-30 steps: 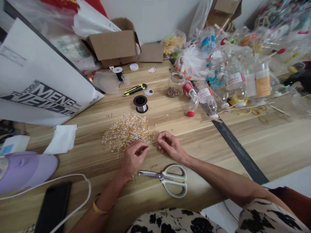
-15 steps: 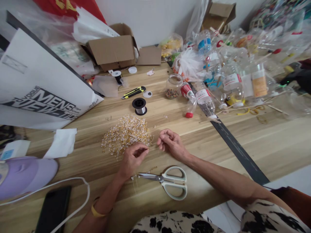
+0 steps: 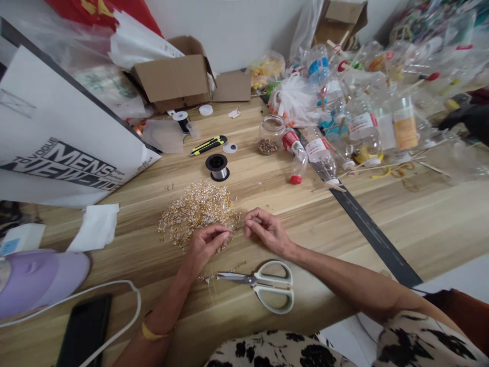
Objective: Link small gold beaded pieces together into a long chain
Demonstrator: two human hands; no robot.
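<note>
A loose heap of small gold and clear beads lies on the wooden table in front of me. My left hand rests at the heap's near edge, its fingers pinched together on something too small to name. My right hand sits just to the right, fingers curled and pinched toward the left hand's fingertips. The two sets of fingertips are a few centimetres apart. White-handled scissors lie shut on the table just below both hands.
A black spool of thin wire, a yellow-black utility knife and a bead jar sit beyond the heap. Plastic bottles crowd the right. A cardboard box, white bag, tissue, purple cap, phone and white cable lie left.
Both hands stayed pinched at the heap's near edge, and their fingertips drew slightly closer together. The view shifted a little; nothing else on the table moved.
</note>
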